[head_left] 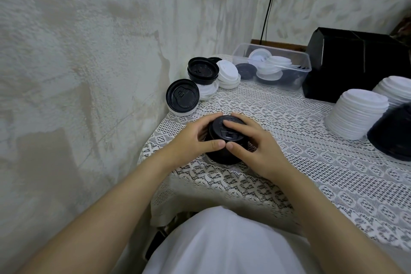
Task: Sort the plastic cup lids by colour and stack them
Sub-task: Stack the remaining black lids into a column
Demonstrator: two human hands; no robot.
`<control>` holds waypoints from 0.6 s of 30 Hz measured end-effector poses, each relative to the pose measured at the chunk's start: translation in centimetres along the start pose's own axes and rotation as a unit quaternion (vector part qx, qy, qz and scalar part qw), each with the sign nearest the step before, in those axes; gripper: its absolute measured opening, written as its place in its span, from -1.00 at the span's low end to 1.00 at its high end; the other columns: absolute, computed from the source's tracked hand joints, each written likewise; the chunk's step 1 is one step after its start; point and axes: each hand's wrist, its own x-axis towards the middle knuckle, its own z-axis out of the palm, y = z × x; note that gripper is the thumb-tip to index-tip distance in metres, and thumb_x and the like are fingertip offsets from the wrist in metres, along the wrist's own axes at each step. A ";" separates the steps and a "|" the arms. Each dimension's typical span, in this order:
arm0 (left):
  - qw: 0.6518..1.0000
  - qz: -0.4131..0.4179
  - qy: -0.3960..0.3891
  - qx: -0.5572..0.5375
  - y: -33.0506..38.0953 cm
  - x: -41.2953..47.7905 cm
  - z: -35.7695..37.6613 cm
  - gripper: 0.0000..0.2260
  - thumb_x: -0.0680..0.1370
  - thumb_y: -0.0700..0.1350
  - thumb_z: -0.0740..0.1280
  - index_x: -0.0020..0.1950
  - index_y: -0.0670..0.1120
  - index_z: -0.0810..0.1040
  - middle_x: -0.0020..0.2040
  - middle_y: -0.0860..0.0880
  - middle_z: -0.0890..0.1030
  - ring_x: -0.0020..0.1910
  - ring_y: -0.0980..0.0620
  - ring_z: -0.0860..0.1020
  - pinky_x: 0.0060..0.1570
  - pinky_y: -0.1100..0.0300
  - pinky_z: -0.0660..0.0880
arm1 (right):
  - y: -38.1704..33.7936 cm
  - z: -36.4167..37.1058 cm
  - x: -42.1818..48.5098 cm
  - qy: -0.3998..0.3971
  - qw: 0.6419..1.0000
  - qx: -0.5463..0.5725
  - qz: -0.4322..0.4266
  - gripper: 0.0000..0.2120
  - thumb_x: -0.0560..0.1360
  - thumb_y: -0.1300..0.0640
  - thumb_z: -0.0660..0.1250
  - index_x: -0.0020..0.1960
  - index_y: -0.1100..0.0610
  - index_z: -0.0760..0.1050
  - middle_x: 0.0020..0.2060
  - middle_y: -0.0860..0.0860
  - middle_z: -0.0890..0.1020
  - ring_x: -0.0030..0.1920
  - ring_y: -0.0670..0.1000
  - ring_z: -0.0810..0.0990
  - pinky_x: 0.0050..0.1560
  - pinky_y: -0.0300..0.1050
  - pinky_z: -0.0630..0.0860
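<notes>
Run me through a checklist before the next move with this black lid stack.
1. Grip: left hand and right hand both wrap the black stack: ok.
2. Colour: every lid visible in it is black: ok.
3. Lids nested square: hands hide the sides: cannot tell.
4. Sorting finished: mixed lids lie in the clear bin and the loose pile by the wall: not ok.
5. White stack stands apart from the hands: ok.

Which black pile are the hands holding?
The middle black stack, held between left hand and right hand. The black pile by the wall and the right-edge black pile are untouched.
</notes>
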 end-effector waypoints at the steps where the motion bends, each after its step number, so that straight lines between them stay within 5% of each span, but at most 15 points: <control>1: 1.000 0.002 -0.002 0.002 -0.1 0.0 -0.1 -0.37 0.43 -0.08 0.47 0.46 -0.09 0.34 0.33 -0.02 0.51 0.30 0.10 0.49 0.28 0.17 0.45 | 0.0 0.1 -0.1 -0.001 1.000 0.003 -0.001 -0.58 0.43 -0.09 0.36 0.28 -0.23 0.43 0.39 -0.16 0.38 0.39 -0.22 0.33 0.35 -0.37 0.24; 4: 0.998 -0.009 0.016 -0.063 0.1 0.2 -0.2 -0.58 0.46 -0.08 0.33 0.32 -0.03 0.48 0.24 -0.03 0.58 0.24 0.06 0.54 0.23 0.17 0.48 | -0.1 0.2 -0.4 -0.006 1.000 -0.005 -0.005 -0.58 0.46 -0.09 0.32 0.32 -0.22 0.40 0.41 -0.14 0.34 0.40 -0.25 0.29 0.37 -0.32 0.24; 6: 0.992 0.005 0.108 -0.067 0.3 0.6 -0.2 -0.79 0.54 -0.12 0.30 0.15 -0.04 0.60 0.12 -0.04 0.64 0.16 0.06 0.58 0.17 0.19 0.48 | -0.2 0.2 -0.4 -0.015 1.000 -0.020 -0.005 -0.58 0.48 -0.11 0.28 0.32 -0.26 0.35 0.43 -0.15 0.30 0.42 -0.26 0.24 0.38 -0.30 0.20; 10: 0.909 0.078 0.327 0.245 -0.3 1.6 -1.1 -0.90 0.57 -0.21 0.31 0.03 -0.08 0.61 -0.03 0.05 0.59 -0.02 0.07 0.55 0.03 0.19 0.48 | -0.2 0.1 -0.6 -0.020 0.999 -0.029 -0.003 -0.59 0.49 -0.14 0.26 0.33 -0.32 0.30 0.45 -0.20 0.24 0.40 -0.38 0.15 0.38 -0.31 0.14; 15: 0.777 0.062 0.316 0.542 -1.6 3.5 -2.7 -0.72 0.54 -0.16 0.35 0.21 -0.25 0.56 0.08 -0.17 0.56 0.08 -0.19 0.49 0.06 -0.02 0.40 | -0.2 0.1 -0.6 -0.019 0.999 -0.026 0.001 -0.59 0.49 -0.15 0.26 0.32 -0.33 0.30 0.46 -0.21 0.23 0.42 -0.36 0.15 0.40 -0.26 0.17; 18: 0.737 0.089 0.313 0.592 -1.9 3.8 -2.8 -0.86 0.45 -0.25 0.43 -0.02 -0.27 0.64 -0.12 -0.18 0.60 -0.13 -0.22 0.54 -0.12 -0.01 0.47 | -0.2 0.1 -0.5 -0.019 1.000 -0.025 -0.003 -0.59 0.50 -0.15 0.26 0.33 -0.32 0.31 0.45 -0.21 0.24 0.39 -0.42 0.14 0.38 -0.30 0.17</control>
